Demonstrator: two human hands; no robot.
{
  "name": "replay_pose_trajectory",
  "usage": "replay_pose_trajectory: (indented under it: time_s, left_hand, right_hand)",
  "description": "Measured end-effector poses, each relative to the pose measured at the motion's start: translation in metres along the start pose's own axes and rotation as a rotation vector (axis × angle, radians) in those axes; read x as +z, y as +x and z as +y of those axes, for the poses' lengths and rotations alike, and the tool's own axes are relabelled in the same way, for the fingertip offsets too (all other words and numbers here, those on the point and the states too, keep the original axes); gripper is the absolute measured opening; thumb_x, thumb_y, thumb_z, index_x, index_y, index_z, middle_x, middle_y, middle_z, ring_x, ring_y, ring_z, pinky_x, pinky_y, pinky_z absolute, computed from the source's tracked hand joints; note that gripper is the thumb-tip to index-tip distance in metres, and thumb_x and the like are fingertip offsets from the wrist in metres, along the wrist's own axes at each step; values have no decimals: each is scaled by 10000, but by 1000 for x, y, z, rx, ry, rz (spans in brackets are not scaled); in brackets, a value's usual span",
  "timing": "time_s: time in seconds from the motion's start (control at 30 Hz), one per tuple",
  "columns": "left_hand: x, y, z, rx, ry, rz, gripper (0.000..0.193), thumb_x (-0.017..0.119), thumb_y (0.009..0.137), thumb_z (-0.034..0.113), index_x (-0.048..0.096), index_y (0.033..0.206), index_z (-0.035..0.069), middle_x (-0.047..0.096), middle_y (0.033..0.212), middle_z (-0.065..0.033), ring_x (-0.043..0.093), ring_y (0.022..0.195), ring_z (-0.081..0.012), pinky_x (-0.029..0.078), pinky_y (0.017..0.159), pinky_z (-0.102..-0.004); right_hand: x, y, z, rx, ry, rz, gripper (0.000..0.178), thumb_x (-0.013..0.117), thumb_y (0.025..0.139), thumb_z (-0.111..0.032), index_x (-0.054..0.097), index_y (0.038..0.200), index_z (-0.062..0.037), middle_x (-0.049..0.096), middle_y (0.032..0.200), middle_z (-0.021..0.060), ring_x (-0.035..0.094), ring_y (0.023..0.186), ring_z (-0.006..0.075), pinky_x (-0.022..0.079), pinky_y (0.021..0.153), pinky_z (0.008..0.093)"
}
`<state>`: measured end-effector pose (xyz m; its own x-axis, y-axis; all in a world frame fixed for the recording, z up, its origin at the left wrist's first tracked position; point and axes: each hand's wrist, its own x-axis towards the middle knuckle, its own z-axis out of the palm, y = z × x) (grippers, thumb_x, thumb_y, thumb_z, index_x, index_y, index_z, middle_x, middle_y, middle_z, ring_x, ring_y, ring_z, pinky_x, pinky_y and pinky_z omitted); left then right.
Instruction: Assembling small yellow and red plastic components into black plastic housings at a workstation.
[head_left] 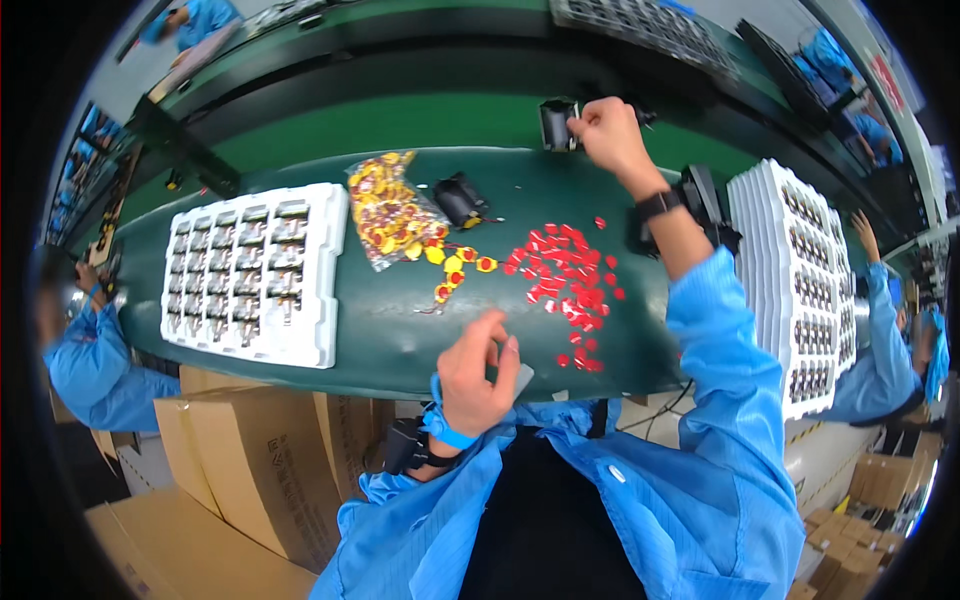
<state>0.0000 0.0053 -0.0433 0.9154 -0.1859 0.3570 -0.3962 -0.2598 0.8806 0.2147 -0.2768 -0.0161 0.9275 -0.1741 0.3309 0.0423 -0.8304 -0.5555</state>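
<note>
Over the far edge of the green table (420, 350), my right hand (612, 135) reaches to the green strip behind it. Its thumb and fingers are pinched at the side of a black boxy part (559, 125). Close to the near edge, my left hand (478, 378) hovers with loosely bent fingers, thumb and forefinger apart, and nothing visible between them. Red round pieces (568, 275) are scattered ahead of it and to its right. Several yellow round parts with red centres and wires (455, 270) lie beside an open clear bag (393, 212) full of similar ones. Another black part with wires (460, 200) rests near the bag.
A white tray (327, 300) of small metal parts lies at left. Stacked white trays (770, 300) stand at right, with black parts (697, 205) beside them. Cardboard boxes (250, 460) are below the table at left. People in blue work at both sides (95, 350).
</note>
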Motion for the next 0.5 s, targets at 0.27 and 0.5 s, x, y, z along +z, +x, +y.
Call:
replay_pose_trajectory:
  time_s: [0.27, 0.5]
  left_hand:
    - [-38, -17, -17, 42, 77, -20, 123, 653, 831, -58, 629, 937, -2, 610, 737, -97, 603, 565, -189, 450, 530, -297]
    - [-73, 8, -31, -97, 263, 27, 104, 663, 856, 26, 618, 950, 19, 640, 767, -140, 620, 581, -318, 471, 526, -400]
  right_hand:
    - [64, 67, 16, 297, 40, -254, 366, 750, 879, -258, 683, 714, 62, 671, 629, 145, 650, 473, 221, 534, 486, 354]
    - [5, -7, -48, -132, 18, 19, 218, 655, 885, -193, 723, 884, 14, 698, 750, 187, 700, 696, 325, 534, 645, 380]
